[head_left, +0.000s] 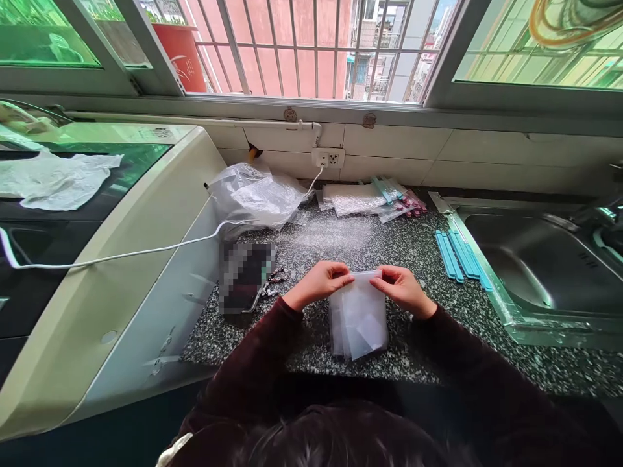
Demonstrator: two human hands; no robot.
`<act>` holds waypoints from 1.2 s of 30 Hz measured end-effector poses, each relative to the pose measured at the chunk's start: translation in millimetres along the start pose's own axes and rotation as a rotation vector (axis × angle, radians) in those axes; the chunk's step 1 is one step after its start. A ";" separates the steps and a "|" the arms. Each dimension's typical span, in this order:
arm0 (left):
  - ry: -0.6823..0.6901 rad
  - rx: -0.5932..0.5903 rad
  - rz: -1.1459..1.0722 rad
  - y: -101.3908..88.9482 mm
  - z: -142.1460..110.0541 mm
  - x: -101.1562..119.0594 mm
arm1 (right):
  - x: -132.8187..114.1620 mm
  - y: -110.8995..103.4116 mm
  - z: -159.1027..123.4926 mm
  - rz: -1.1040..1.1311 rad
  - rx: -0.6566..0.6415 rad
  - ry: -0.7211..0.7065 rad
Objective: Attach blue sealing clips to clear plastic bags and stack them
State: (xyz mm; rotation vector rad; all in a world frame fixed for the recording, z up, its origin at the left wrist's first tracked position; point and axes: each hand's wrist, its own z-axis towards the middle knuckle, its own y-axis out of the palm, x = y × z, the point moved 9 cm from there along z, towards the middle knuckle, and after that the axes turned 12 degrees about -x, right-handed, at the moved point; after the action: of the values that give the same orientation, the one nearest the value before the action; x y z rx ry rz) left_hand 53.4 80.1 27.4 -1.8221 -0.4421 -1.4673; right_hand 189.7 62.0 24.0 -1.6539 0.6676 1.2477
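Observation:
A small stack of clear plastic bags point(359, 319) hangs over the speckled granite counter point(389, 250) in front of me. My left hand point(318, 283) pinches the top left edge of the bags. My right hand point(402, 288) pinches the top right edge. Both hands are closed on the top rim, with the bags dangling below them.
Teal plastic strips point(457, 256) lie beside the steel sink point(540, 266) on the right. More bags with teal and pink strips point(372, 198) sit by the wall. A crumpled plastic bag point(256, 198), a white cable point(146, 250), a dark blurred item point(243, 275) and a washing machine point(121, 272) are at left.

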 end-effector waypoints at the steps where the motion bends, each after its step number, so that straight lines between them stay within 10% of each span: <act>1: -0.006 0.034 -0.044 -1.6 0.0 -1.4 | -0.9 -3.1 -0.8 0.007 0.045 -0.016; 5: -0.016 0.139 -0.304 -5.1 0.7 -12.5 | -3.0 -20.6 -6.8 0.049 0.254 -0.084; 10: -0.125 -0.009 -0.344 16.0 6.2 -29.1 | -1.8 -34.4 -12.5 0.070 0.389 -0.102; 27: -0.157 0.041 -0.518 25.9 7.8 -44.4 | 5.9 -58.4 -8.0 -0.134 0.389 -0.063; 36: -0.115 0.136 -0.582 15.5 7.7 -46.0 | 38.9 -182.0 -103.0 -0.831 0.758 0.823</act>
State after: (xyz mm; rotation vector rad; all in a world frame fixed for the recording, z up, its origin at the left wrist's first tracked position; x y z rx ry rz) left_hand 55.9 83.6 -21.6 -1.7515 -1.1769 -1.6534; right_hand 399.6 50.1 56.6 -1.4597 0.6815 -0.3095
